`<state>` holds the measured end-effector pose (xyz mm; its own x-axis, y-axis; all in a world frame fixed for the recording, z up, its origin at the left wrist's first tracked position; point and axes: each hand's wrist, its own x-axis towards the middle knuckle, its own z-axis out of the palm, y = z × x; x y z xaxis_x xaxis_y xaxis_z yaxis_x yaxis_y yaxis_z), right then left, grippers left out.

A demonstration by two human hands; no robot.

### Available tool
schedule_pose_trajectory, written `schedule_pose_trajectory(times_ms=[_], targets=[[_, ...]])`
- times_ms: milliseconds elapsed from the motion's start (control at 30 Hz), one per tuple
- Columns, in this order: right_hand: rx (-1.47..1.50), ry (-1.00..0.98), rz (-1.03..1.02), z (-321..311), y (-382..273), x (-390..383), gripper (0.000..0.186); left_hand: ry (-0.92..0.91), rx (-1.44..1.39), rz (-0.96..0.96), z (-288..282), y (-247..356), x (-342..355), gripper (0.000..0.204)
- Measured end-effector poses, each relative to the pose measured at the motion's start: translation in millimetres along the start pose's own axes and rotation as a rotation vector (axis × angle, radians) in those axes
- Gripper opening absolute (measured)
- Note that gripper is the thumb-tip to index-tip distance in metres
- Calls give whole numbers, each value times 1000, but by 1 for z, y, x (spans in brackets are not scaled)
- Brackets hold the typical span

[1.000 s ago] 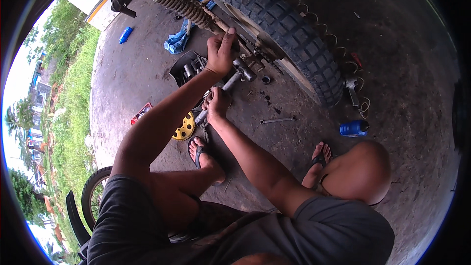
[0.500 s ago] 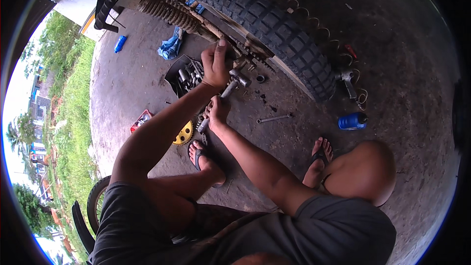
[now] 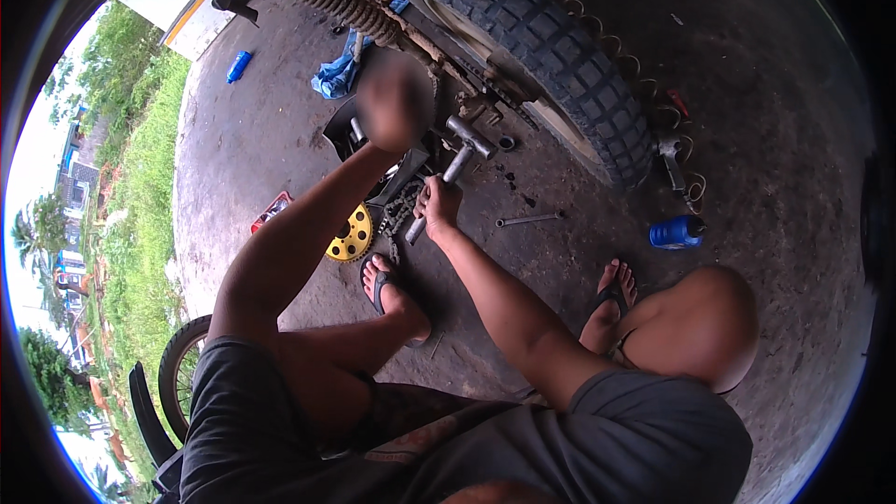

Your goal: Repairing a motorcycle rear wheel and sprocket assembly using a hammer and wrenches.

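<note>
A small blue bottle lies on the concrete floor at far left, near the grass. To its right a crumpled blue cloth sits below a rusty coil spring. Lower down, a flat red packet lies beside a yellow sprocket, with a loop of dark chain touching it.

The left hand is raised by the wheel hub and is blurred, so I cannot tell whether its grip is clenched or released. The right hand has its grip clenched around the lower shaft of a grey hammer; the handle slants up and right from the fist, and the head stands just beside the hub of the knobby tyre.

Further right, a thin metal rod lies on the floor, and a blue can lies on its side well apart from both hands.
</note>
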<state>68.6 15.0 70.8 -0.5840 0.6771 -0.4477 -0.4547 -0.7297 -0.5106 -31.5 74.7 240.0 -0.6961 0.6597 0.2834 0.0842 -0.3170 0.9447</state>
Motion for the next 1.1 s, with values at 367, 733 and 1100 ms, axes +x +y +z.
schedule_pose_trajectory(times_ms=[367,733,1100], targets=[[-62,-48,138,-8,21,-6,34,-47,57,-5,1,3,-1,51],[-136,-46,40,-28,11,-6,38,-70,127,29,-29,7,-8,51],[-176,-109,167,-54,18,-34,28,-3,68,-28,-38,17,10,56]])
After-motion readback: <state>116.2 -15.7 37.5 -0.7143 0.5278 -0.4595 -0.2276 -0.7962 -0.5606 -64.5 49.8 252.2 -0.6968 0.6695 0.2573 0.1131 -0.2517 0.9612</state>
